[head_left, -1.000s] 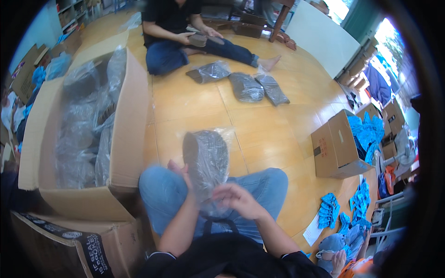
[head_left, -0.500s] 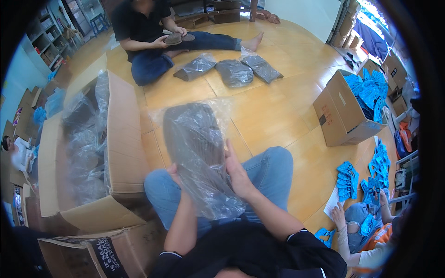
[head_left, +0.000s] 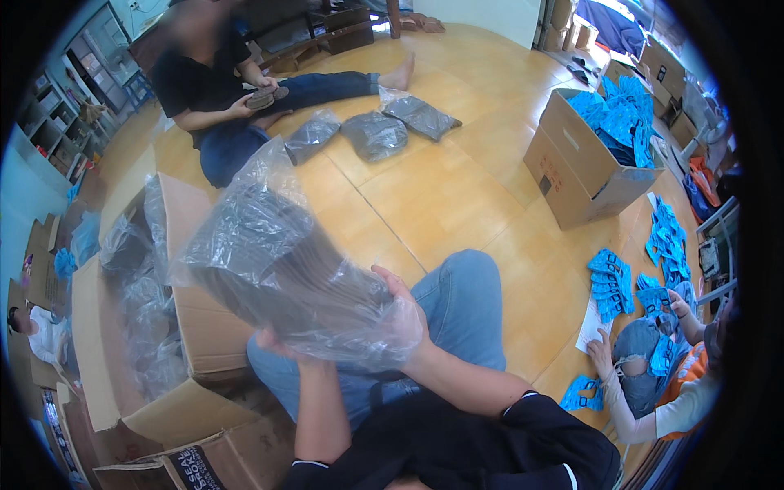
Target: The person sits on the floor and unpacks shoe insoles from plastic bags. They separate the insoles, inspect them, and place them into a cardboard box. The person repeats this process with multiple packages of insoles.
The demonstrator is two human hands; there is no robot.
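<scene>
Above my lap I hold a clear plastic bag (head_left: 286,261), tilted to the left. A thick stack of thin grey-brown flat pieces shows through it; their exact kind is hard to make out. My left hand (head_left: 286,345) grips the bag's lower edge from beneath, its fingers largely hidden behind the plastic. On the other end, my right hand (head_left: 404,306) is wrapped around the side, thumb uppermost. Just left of the bag stands an open cardboard box (head_left: 204,322) with more plastic-wrapped bundles (head_left: 151,327) inside.
Ahead, a seated person (head_left: 196,90) holds grey-brown rounded pieces (head_left: 265,96) beside several filled bags (head_left: 374,135) on the floor. A carton (head_left: 563,175) of blue items stands at right. Below it, another person (head_left: 653,392) handles blue pieces (head_left: 611,286). A cardboard flap (head_left: 245,457) lies near my left.
The bag has swung from nearly upright to leaning left, toward the open box, with both hands still on it. My view has shifted a little.
</scene>
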